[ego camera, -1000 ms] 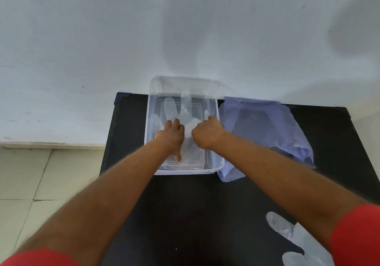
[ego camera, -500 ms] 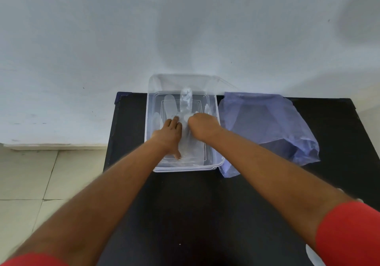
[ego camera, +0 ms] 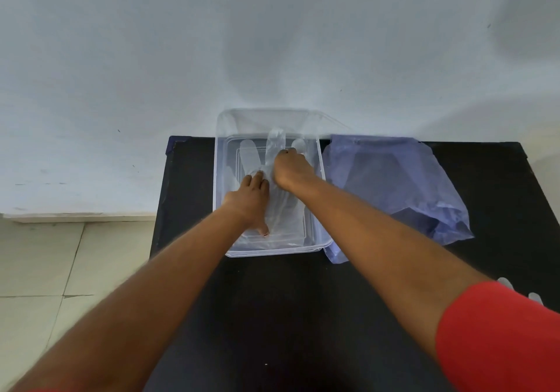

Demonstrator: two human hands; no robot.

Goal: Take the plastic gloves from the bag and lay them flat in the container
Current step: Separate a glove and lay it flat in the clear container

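A clear plastic container [ego camera: 272, 251] stands at the far edge of the black table [ego camera: 303, 316]. Inside it a see-through plastic glove [ego camera: 249, 156] lies spread out, its fingers pointing away from me. My left hand [ego camera: 250, 198] rests flat on the glove's palm, thumb toward the near wall. Curled into a loose fist, my right hand [ego camera: 292, 168] pinches the glove at the base of its fingers. To the container's right the blue plastic bag [ego camera: 391, 179] lies crumpled.
Fingertips of another clear glove [ego camera: 509, 284] show on the table at the right, mostly hidden by my red sleeve. A white wall rises directly behind the container. Left of the table edge lies a tiled floor [ego camera: 60, 270].
My right hand has slid away from me along the glove, from its palm to its fingers. My left hand has stayed pressed on the glove. The view has tilted slightly.
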